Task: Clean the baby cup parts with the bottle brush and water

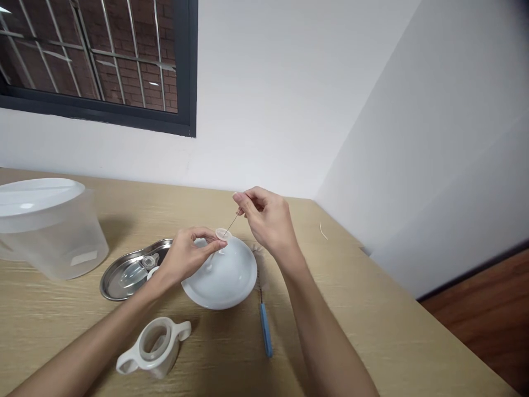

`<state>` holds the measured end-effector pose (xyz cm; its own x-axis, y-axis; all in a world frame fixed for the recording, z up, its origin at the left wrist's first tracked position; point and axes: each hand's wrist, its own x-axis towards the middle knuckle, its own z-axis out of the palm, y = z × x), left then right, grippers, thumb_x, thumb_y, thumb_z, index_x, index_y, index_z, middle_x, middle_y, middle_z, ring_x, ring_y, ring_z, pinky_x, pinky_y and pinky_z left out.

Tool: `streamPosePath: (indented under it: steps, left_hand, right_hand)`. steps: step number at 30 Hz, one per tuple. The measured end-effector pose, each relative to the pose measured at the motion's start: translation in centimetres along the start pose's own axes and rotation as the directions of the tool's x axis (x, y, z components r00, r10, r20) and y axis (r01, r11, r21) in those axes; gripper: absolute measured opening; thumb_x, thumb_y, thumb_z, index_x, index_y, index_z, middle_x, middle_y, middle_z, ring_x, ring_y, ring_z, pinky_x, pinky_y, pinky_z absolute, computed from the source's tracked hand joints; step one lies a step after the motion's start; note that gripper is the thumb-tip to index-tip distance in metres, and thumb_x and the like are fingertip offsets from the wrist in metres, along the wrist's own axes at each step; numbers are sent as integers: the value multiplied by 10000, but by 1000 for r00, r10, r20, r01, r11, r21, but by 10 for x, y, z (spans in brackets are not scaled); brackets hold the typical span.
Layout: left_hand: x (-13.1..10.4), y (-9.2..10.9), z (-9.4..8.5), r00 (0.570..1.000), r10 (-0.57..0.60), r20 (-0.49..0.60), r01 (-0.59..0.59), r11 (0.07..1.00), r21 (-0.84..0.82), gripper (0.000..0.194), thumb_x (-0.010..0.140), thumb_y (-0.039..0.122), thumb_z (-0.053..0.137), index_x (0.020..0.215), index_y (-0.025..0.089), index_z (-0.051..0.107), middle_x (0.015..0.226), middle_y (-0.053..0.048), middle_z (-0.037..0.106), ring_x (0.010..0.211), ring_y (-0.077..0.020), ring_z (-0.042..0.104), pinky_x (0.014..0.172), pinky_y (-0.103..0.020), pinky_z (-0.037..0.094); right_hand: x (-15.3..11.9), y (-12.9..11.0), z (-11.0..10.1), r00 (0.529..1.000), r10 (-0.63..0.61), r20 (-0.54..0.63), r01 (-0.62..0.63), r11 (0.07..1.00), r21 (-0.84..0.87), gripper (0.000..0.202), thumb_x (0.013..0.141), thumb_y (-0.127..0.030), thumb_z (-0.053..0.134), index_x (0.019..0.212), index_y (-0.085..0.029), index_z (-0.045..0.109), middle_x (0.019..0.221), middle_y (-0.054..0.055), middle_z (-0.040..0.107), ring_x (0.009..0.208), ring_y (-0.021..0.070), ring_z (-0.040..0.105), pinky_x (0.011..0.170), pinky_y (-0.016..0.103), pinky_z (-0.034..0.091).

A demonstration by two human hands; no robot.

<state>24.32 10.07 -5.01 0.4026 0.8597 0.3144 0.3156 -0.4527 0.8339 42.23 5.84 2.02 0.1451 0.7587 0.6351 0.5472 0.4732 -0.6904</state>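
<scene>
My left hand (190, 255) is closed on a small translucent round silicone piece (223, 234), pinched by its edge above a white bowl (221, 292). Between the thumb and fingers of my right hand (266, 218) is a thin wire-like tool (232, 223). Its lower tip reaches the round piece; whether it passes through cannot be seen. To the right of the bowl lies a bottle brush with a blue handle (265, 331), its bristles partly in shadow. Nearer to me, below my left forearm, stands a white two-handled cup (156, 355) with an open top.
A steel kidney-shaped tray (108, 284) holds clear and white parts, partly hidden by my left arm. At the far left stands a translucent lidded pitcher (70, 242). A thin pale strip (323, 230) lies on the wooden table (351, 309). Walls and a barred window (188, 66) are behind.
</scene>
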Motion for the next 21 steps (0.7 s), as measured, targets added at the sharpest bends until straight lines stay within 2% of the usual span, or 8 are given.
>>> streamPosePath:
  steps: [7,11,17,21]
  left_hand:
    - [-2,-3,5,999,4,-54,-6,999,-35,289,758,509,796,764,220,789,824,-23,807,827,-215,739,790,-298,559]
    - [-4,4,7,998,27,-51,-32,994,-105,327,746,536,802,759,209,784,807,-23,805,821,-207,733,813,-293,558]
    - [0,6,-1,994,48,-100,-57,995,-85,306,787,523,769,820,220,800,841,-28,811,862,-208,706,859,-311,523]
    - [1,2,-7,995,78,-61,-80,996,-25,317,855,525,689,877,231,806,916,-35,809,898,-210,693,787,-289,520]
  right_hand:
    - [3,7,1,998,52,23,-53,998,16,292,934,-429,631,768,-190,663,663,-3,685,646,131,649,660,249,483]
    - [0,10,7,995,50,92,-48,999,-23,288,938,-407,626,768,-184,693,664,-6,693,631,121,635,620,237,443]
    - [-7,3,13,972,-25,232,51,993,-108,280,944,-371,634,743,-190,708,658,-32,673,596,98,549,598,237,374]
    - [-6,-1,9,969,-101,227,144,973,-182,308,986,-333,578,733,-192,681,737,-5,684,693,123,561,670,258,370]
